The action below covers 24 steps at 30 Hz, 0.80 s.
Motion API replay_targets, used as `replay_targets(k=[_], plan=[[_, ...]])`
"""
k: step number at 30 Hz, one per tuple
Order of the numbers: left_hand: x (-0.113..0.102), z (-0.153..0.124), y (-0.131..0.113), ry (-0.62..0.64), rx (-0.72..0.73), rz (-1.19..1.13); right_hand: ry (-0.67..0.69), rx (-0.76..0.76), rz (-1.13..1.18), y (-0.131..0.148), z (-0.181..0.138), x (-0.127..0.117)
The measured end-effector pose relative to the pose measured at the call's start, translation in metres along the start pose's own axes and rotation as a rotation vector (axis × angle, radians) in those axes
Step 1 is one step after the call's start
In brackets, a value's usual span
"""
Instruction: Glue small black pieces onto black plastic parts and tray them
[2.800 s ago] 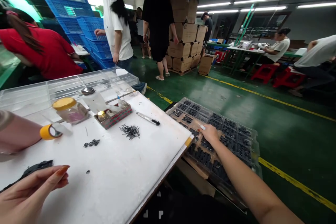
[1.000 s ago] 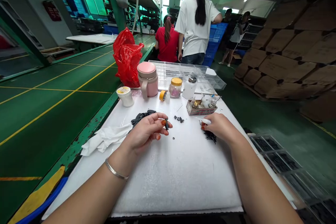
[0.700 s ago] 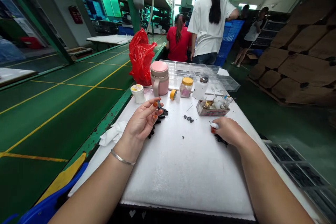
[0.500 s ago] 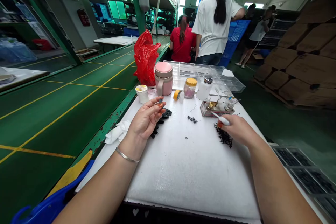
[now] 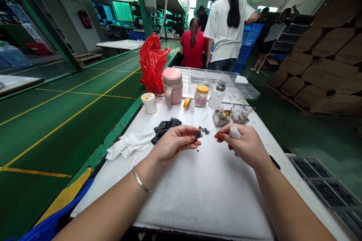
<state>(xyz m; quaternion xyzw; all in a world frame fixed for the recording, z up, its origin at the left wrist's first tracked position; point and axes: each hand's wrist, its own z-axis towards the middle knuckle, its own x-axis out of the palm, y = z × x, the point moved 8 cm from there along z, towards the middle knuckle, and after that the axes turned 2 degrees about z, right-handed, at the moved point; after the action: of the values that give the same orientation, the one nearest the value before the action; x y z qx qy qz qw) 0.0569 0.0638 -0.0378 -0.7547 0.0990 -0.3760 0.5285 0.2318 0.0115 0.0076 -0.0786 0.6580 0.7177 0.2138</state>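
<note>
My left hand (image 5: 178,142) pinches a small black part (image 5: 197,134) between thumb and fingertips over the table. To its right, my right hand (image 5: 246,142) is closed round a small white squeeze bottle (image 5: 234,131) with a narrow nozzle pointing up. Its thumb and forefinger meet in a pinch; whether they also hold something tiny I cannot tell. Behind my left hand lies a heap of black parts (image 5: 166,127). Several small dark rings (image 5: 204,130) lie between the hands, and a single ring (image 5: 197,151) sits nearer me. Thin black pins (image 5: 235,153) are mostly hidden under my right hand.
On the white table (image 5: 198,196) stand a pink mug (image 5: 177,88), a white tub (image 5: 149,102), yellow tape (image 5: 187,103), a jar (image 5: 201,96) and a small box (image 5: 219,120) of bottles. A white cloth (image 5: 131,144) lies left, beside the green conveyor (image 5: 93,120). People are beyond.
Both hands have come closer together. My left hand has moved right and down with its part, uncovering the black heap; my right hand has moved left, its bottle now tilted upright.
</note>
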Motion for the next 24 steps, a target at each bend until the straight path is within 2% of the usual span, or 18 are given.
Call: replay_targets(k=[6, 15, 20, 24], plan=[[0.006, -0.003, 0.003, 0.057, -0.014, -0.047, 0.049, -0.159, 0.005, 0.023, -0.014, 0.022], [0.003, -0.004, 0.004, 0.040, -0.004, -0.046, 0.066, -0.118, -0.024, 0.022, -0.020, 0.032], [0.005, -0.005, 0.004, -0.024, -0.015, -0.049, 0.086, -0.144, -0.019, 0.024, -0.021, 0.035], [0.012, -0.005, 0.006, 0.036, -0.020, -0.042, 0.065, -0.191, -0.023, 0.027, -0.020, 0.035]])
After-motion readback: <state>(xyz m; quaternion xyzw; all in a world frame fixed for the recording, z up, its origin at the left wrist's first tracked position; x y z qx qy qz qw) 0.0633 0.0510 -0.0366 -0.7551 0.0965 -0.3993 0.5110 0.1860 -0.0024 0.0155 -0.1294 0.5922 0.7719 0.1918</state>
